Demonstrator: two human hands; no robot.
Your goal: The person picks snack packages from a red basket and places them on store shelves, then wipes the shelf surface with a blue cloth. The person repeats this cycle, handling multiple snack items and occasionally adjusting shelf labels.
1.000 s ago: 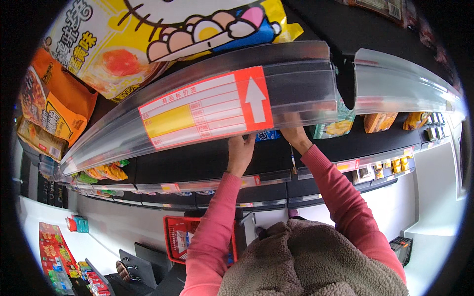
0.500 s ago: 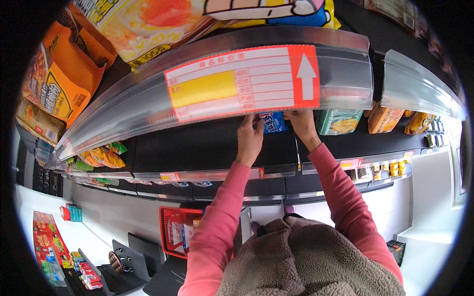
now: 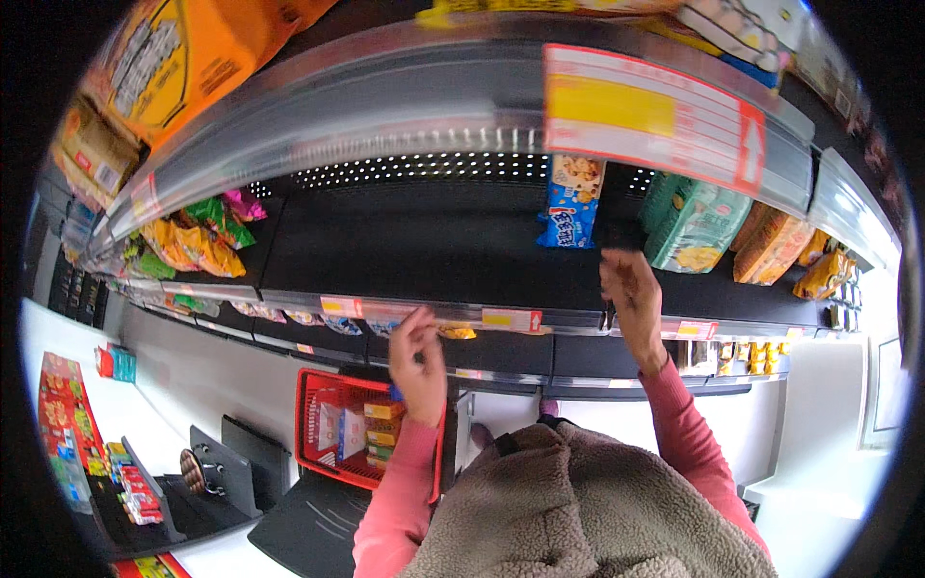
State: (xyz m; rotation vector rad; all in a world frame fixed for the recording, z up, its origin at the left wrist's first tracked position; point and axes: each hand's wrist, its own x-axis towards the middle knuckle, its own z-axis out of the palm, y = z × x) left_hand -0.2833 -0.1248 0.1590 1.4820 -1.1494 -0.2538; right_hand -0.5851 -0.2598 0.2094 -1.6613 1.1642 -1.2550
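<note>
Black flat shelving (image 3: 414, 236) is bearing a blue oblong packet (image 3: 574, 204) while I'm hovering my right grip (image 3: 633, 286) nearby, left grip (image 3: 420, 371) farther, both loosely spread.

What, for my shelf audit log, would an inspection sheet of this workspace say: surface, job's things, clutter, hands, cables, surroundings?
Surface: black shelf, with price labels along its front edge.
Job's things: blue package on the shelf, its lower end toward the front edge.
Clutter: teal package right of the blue one; colourful bags at the far left.
Hands: left hand at the front edge, right hand near the blue package; neither visibly holds anything.
Cables: nothing seen.
Surroundings: red basket with packages inside, below the shelves; orange bag at upper left.
</note>
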